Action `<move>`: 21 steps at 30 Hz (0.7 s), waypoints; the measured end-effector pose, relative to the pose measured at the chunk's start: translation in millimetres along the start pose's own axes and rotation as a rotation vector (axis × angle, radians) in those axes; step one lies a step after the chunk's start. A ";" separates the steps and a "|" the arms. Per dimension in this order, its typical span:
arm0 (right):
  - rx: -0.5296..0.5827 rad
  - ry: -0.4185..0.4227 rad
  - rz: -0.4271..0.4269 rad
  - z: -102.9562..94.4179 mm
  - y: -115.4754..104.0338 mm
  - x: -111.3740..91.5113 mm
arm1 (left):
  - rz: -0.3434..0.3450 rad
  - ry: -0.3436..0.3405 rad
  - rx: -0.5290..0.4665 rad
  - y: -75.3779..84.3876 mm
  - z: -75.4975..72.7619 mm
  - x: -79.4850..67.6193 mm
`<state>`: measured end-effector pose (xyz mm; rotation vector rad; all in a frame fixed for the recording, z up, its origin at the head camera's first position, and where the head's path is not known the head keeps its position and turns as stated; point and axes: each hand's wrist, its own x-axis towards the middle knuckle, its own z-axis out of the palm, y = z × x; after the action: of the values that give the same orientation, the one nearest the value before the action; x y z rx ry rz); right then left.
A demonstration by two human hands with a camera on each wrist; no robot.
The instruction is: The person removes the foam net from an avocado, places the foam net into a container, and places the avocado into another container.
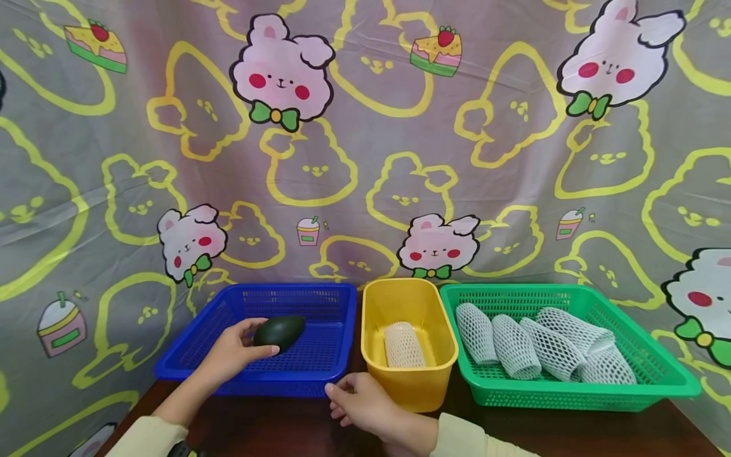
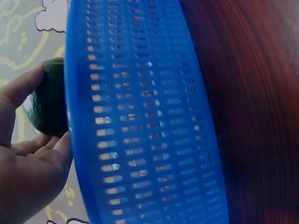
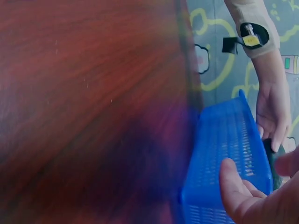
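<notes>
My left hand (image 1: 230,353) holds a dark green avocado (image 1: 281,334) over the blue basket (image 1: 285,386), with the thumb on its near side and the fingers behind. In the left wrist view, the basket wall covers part of the avocado (image 2: 46,102). Nothing is held in my right hand (image 1: 368,401), whose fingers are loosely bent near the basket's front right corner, in front of the yellow bin (image 1: 408,384). A white foam net sleeve (image 1: 404,346) lies inside that bin.
At the right, a green basket (image 1: 559,398) holds several white foam net sleeves (image 1: 516,346). All the containers stand side by side on a dark wooden table (image 1: 274,422). A patterned cloth (image 1: 365,139) hangs right behind them.
</notes>
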<state>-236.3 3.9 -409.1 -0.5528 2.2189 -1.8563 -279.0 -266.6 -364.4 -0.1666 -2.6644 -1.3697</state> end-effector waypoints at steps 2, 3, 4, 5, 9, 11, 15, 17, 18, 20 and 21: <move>0.043 0.027 -0.002 4.2 3.5 3.2 | 0.003 0.002 0.023 -4.0 -0.1 4.0; 0.062 0.039 -0.005 5.9 4.7 4.7 | 0.006 0.005 0.038 -5.9 0.1 5.8; 0.077 0.053 -0.006 7.3 5.6 6.2 | 0.010 0.008 0.057 -7.8 0.1 7.5; 0.093 0.066 -0.004 8.7 6.2 7.6 | 0.018 0.010 0.078 -9.8 0.1 8.9; 0.165 0.102 0.019 12.4 7.0 11.4 | 0.040 0.035 0.185 -17.7 -1.4 13.4; 0.216 0.108 0.031 14.0 7.3 12.3 | 0.051 0.037 0.235 -20.9 -3.3 15.5; 0.297 0.110 0.040 16.4 7.6 13.8 | 0.063 0.021 0.294 -25.3 -7.6 20.2; 0.312 0.111 0.046 17.1 7.3 14.0 | 0.060 0.007 0.308 -27.7 -10.0 22.4; 0.315 0.109 0.047 17.2 7.5 14.2 | 0.055 0.001 0.316 -28.9 -11.3 23.3; 0.316 0.106 0.055 17.5 7.0 14.3 | 0.041 -0.011 0.336 -31.6 -14.9 25.3; 0.316 0.104 0.057 17.6 7.0 14.5 | 0.036 -0.018 0.348 -33.2 -17.3 26.4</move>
<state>-243.9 -16.9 -418.1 -0.3395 1.9184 -2.1902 -309.0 -299.0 -376.3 -0.1860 -2.8444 -0.8782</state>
